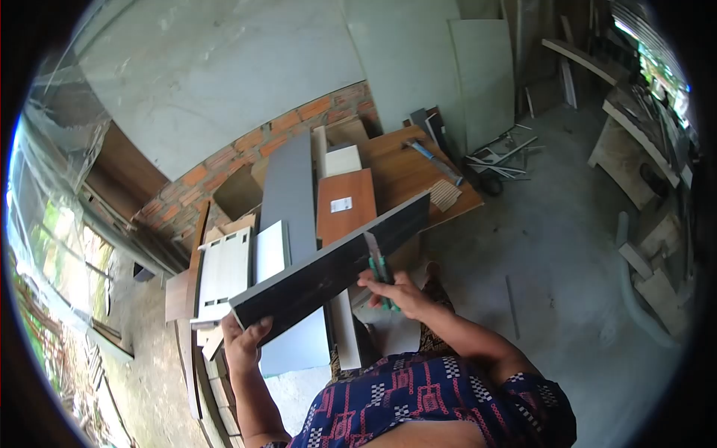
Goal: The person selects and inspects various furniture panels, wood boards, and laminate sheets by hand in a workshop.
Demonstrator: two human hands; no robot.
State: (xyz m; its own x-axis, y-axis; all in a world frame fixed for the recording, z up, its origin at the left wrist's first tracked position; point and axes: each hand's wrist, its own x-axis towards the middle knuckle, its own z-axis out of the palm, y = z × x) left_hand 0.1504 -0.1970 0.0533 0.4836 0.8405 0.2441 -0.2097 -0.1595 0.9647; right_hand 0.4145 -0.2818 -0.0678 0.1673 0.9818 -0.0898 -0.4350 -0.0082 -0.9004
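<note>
Label (341,204), brown panel (361,200): illegible | hands (404,296): green-handled knife (381,270), dark board (317,281)

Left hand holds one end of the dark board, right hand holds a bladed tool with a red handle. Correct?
Not quite: the handle is green, not red, per the head view. Left hand on the dark board and right hand on the bladed tool stand.

Left grip (245,342): long panel (314,285), black face, grey edge. Right grip (401,295): cutter (382,270), green handle, grey blade. Beyond both grips: red-brown board (351,187), white label (341,204); plain grey board (288,194); orange brickwork (196,176). Just beyond left grip: off-white panel (224,263), dark slots. Below both: navy shirt (411,398), red linework, white checks.
</note>
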